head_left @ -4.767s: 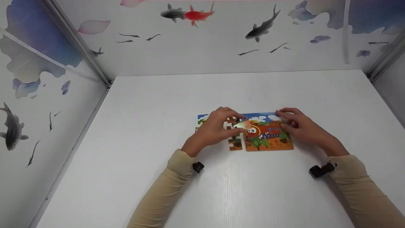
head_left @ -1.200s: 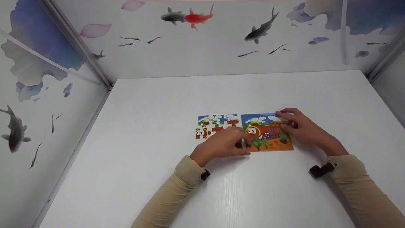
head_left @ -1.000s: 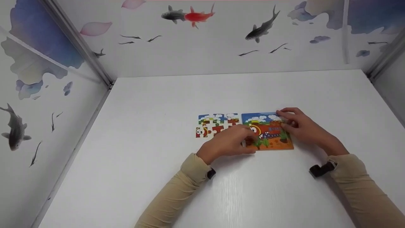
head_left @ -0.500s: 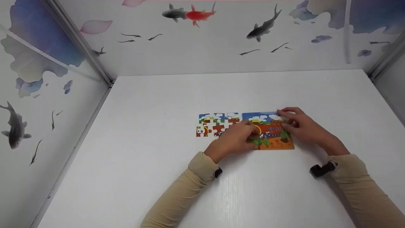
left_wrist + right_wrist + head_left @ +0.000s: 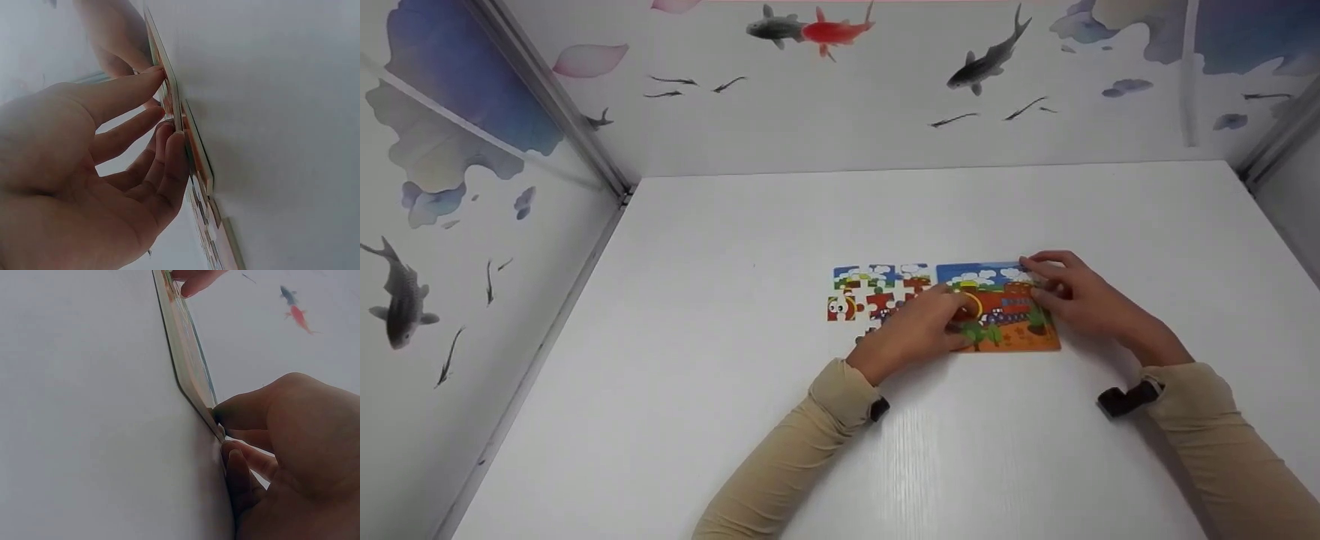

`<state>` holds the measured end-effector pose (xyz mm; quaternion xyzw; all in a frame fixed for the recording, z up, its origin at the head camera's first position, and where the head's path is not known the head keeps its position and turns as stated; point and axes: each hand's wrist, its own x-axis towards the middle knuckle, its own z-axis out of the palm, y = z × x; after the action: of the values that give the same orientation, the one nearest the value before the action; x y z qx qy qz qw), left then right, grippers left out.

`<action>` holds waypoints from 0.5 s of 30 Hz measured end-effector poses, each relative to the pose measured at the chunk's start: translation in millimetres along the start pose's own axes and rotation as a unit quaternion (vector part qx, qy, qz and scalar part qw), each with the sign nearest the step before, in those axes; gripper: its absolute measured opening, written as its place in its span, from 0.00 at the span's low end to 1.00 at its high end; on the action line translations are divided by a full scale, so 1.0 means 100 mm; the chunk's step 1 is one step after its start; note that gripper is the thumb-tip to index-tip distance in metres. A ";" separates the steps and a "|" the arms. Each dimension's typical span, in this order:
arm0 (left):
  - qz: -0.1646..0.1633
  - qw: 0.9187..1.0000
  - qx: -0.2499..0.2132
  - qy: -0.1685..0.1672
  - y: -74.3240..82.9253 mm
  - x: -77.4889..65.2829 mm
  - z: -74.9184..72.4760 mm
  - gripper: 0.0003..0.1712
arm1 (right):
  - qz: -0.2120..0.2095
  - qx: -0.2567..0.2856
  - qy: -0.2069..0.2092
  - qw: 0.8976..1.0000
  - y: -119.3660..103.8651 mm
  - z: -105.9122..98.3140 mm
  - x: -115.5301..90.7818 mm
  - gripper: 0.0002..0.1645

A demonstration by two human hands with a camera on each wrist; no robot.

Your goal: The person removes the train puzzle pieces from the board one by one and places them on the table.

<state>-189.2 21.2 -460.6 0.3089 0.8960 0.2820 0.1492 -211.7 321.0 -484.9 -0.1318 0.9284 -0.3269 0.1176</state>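
A jigsaw puzzle board [image 5: 1012, 326] with a red cartoon train lies flat on the white table. My left hand [image 5: 911, 326] reaches over its left part, thumb and fingertips touching the picture. In the left wrist view, the thumb and forefinger of that hand [image 5: 73, 152] meet the board's face [image 5: 167, 70]; whether a piece is between them cannot be made out. Along the right edge, my right hand [image 5: 1087, 300] holds the board, its thumb on top in the right wrist view. Loose puzzle pieces [image 5: 880, 304] lie left of the board, some hidden under my left hand.
The white table [image 5: 735, 337] extends around the board on all sides. A wall with painted fish [image 5: 840, 31] rises behind it, and another decorated panel [image 5: 435, 262] stands on the left.
My left hand, which pinched a shiny piece over the loose pieces, passed the board's lower left corner and now lies on the board's left part. The right hand keeps its place.
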 end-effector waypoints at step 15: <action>-0.016 1.000 0.003 0.017 0.00 0.02 0.00 0.28 | 0.009 0.011 -0.001 1.000 -0.01 0.01 0.00 0.34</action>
<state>-190.8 23.0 -460.8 0.2902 0.9039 0.2823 0.1380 -211.4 319.7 -484.7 -0.1221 0.9257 -0.3360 0.1233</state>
